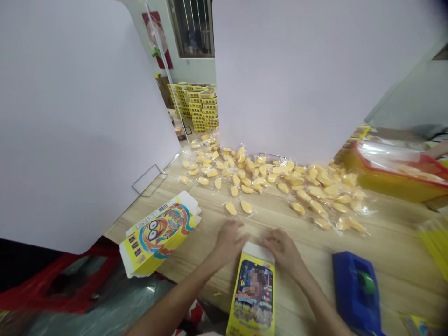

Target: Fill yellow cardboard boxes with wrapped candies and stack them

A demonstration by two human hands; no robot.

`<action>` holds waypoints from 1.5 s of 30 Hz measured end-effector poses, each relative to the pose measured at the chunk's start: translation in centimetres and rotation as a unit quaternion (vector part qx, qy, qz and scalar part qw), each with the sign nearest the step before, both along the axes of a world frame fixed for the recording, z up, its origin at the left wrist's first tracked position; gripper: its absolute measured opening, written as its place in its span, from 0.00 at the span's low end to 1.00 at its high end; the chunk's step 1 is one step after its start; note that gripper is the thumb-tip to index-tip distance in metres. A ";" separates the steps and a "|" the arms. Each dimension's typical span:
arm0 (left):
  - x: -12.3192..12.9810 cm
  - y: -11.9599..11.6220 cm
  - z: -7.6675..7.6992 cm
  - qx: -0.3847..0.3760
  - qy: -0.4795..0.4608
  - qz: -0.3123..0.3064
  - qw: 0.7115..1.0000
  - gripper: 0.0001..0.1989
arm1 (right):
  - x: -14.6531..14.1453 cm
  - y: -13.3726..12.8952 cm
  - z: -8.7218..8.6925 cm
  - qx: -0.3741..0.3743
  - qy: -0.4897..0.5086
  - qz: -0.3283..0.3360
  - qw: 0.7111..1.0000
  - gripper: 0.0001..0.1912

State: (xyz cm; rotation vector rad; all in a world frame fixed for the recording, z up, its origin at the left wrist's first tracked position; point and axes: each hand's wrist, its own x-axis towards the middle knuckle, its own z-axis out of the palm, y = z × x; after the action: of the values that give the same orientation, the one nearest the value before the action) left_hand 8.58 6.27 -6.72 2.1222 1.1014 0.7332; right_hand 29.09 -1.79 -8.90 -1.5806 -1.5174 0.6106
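A yellow printed carton (254, 294) lies in front of me, its white end flap pointing away from me. My left hand (227, 243) is at the flap's left corner, fingers bent and thumb against the carton's edge. At the right corner, my right hand (284, 249) has its fingers curled in on the same flap. Both hands are slightly blurred, so the exact finger contact is hard to see. Just beyond them lie two wrapped yellow pieces (246, 206), part of a loose spread of clear-wrapped pieces (259, 175). Another yellow carton (161, 233) with a cartoon face rests to the left, its end flaps out.
A blue tape dispenser (357, 289) stands at right. Behind it is a yellow, red-rimmed bin (392, 175) with a person's hand (439, 149) at its edge. White panels (287, 79) on wire feet border the table. Stacked yellow cartons (203, 107) stand farther back; a red stool (70, 280) is lower left.
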 end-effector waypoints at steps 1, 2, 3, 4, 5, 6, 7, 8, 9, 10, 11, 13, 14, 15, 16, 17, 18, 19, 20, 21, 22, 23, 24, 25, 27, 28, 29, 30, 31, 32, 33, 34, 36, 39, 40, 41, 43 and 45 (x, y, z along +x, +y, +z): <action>-0.3 1.3 0.0 0.005 -0.001 0.082 0.997 0.11 | 0.2 1.9 0.5 0.008 0.010 -0.023 1.000 0.11; -0.5 2.7 0.0 0.000 -0.001 0.152 0.988 0.11 | 0.2 4.1 1.0 0.014 0.020 -0.046 0.999 0.12; -0.5 4.0 -0.1 -0.012 -0.004 0.201 0.980 0.11 | 0.0 6.2 1.3 0.016 0.029 -0.065 0.997 0.13; -0.4 5.2 -0.1 -0.029 -0.012 0.228 0.973 0.11 | -0.5 8.3 1.5 0.016 0.035 -0.080 0.996 0.14; -0.2 6.1 -0.2 -0.046 -0.026 0.242 0.969 0.11 | -1.1 10.2 1.6 0.015 0.041 -0.092 0.995 0.15; 0.1 6.8 -0.4 -0.061 -0.045 0.248 0.966 0.12 | -1.9 11.7 1.4 0.015 0.046 -0.102 0.994 0.16; 0.6 7.3 -0.6 -0.074 -0.066 0.250 0.963 0.13 | -2.8 12.9 1.2 0.015 0.052 -0.110 0.992 0.17; 1.1 7.6 -0.9 -0.083 -0.085 0.247 0.962 0.13 | -3.6 13.7 0.8 0.014 0.059 -0.118 0.991 0.19; 1.6 7.7 -1.3 -0.093 -0.104 0.244 0.960 0.13 | -4.4 14.1 0.3 0.012 0.068 -0.125 0.990 0.20; 2.1 7.6 -1.6 -0.108 -0.128 0.242 0.956 0.13 | -5.0 14.2 -0.1 0.009 0.079 -0.131 0.988 0.21; 2.6 7.5 -2.0 -0.126 -0.157 0.240 0.950 0.13 | -5.5 14.0 -0.6 0.007 0.092 -0.137 0.986 0.21; 3.5 7.1 -2.6 -0.167 -0.225 0.239 0.930 0.13 | -5.9 13.2 -1.2 0.003 0.125 -0.147 0.981 0.21; 3.9 6.8 -2.9 -0.189 -0.260 0.239 0.916 0.13 | -5.9 12.7 -1.4 0.002 0.145 -0.151 0.978 0.21; 4.3 6.4 -3.0 -0.212 -0.295 0.238 0.901 0.14 | -5.8 12.1 -1.4 0.000 0.166 -0.153 0.974 0.21; 4.6 6.0 -3.1 -0.233 -0.326 0.232 0.886 0.16 | -5.8 11.6 -1.4 -0.002 0.190 -0.154 0.970 0.21; 4.9 5.6 -3.0 -0.252 -0.352 0.223 0.873 0.18 | -5.7 11.0 -1.2 -0.006 0.215 -0.151 0.965 0.22; 5.2 5.1 -2.8 -0.269 -0.373 0.211 0.863 0.20 | -5.6 10.5 -0.9 -0.011 0.241 -0.145 0.960 0.22; 5.3 4.7 -2.5 -0.282 -0.388 0.195 0.856 0.21 | -5.4 9.9 -0.6 -0.018 0.266 -0.133 0.955 0.22; 5.4 4.3 -2.1 -0.291 -0.398 0.177 0.851 0.21 | -5.2 9.3 -0.2 -0.026 0.289 -0.116 0.950 0.23; 5.3 3.9 -1.7 -0.297 -0.404 0.160 0.851 0.21 | -4.9 8.7 0.2 -0.036 0.308 -0.095 0.946 0.23; 5.1 3.6 -1.3 -0.299 -0.404 0.142 0.853 0.21 | -4.6 8.0 0.7 -0.047 0.323 -0.071 0.943 0.23; 4.8 3.3 -0.8 -0.298 -0.402 0.125 0.857 0.21 | -4.2 7.4 1.1 -0.058 0.333 -0.050 0.940 0.23; 4.5 3.1 -0.4 -0.298 -0.398 0.107 0.861 0.20 | -3.7 6.8 1.5 -0.067 0.339 -0.033 0.938 0.24; 4.1 3.0 0.0 -0.293 -0.384 0.088 0.871 0.20 | -3.3 6.3 1.8 -0.073 0.341 -0.023 0.937 0.24; 3.7 2.8 0.6 -0.270 -0.340 0.057 0.899 0.18 | -2.8 5.6 2.2 -0.073 0.336 -0.026 0.939 0.24; 3.7 2.7 0.8 -0.255 -0.317 0.051 0.912 0.18 | -2.7 5.3 2.3 -0.066 0.330 -0.038 0.941 0.24; 3.9 2.5 0.9 -0.239 -0.298 0.054 0.923 0.18 | -2.8 5.1 2.4 -0.056 0.323 -0.054 0.943 0.24; 4.1 2.3 0.9 -0.225 -0.285 0.064 0.930 0.19 | -3.0 5.0 2.5 -0.047 0.317 -0.071 0.945 0.24; 4.5 2.1 0.9 -0.215 -0.279 0.079 0.933 0.19 | -3.3 4.9 2.5 -0.035 0.310 -0.088 0.946 0.24; 5.0 1.8 0.9 -0.209 -0.281 0.096 0.932 0.20 | -3.7 4.8 2.6 -0.020 0.301 -0.105 0.948 0.24; 5.5 1.5 0.9 -0.200 -0.281 0.114 0.932 0.20 | -4.1 4.7 2.7 -0.004 0.290 -0.122 0.949 0.23; 5.9 1.1 0.9 -0.189 -0.281 0.130 0.932 0.21 | -4.6 4.6 2.9 0.014 0.277 -0.138 0.951 0.23; 6.7 0.4 0.8 -0.169 -0.283 0.152 0.932 0.21 | -5.2 4.2 3.1 0.045 0.252 -0.169 0.952 0.23; 7.4 -0.4 0.8 -0.168 -0.289 0.161 0.929 0.21 | -5.6 3.6 3.2 0.065 0.237 -0.185 0.952 0.20; 7.5 -0.7 0.8 -0.175 -0.292 0.161 0.926 0.21 | -5.7 3.5 3.2 0.068 0.233 -0.184 0.952 0.20; 7.6 -0.9 0.8 -0.182 -0.295 0.163 0.924 0.20 | -5.6 3.3 3.1 0.070 0.230 -0.184 0.953 0.19; 7.5 -1.2 0.9 -0.192 -0.298 0.161 0.921 0.19 | -5.2 3.0 2.8 0.070 0.224 -0.185 0.954 0.19; 7.3 -1.2 1.0 -0.198 -0.301 0.150 0.921 0.18 | -4.5 2.7 2.5 0.063 0.224 -0.188 0.954 0.19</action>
State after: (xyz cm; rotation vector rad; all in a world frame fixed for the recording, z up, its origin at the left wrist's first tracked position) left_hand 15.84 5.02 -5.77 1.2704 1.1117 1.1045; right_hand 24.57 0.90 -6.36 -1.4577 -0.8733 0.5900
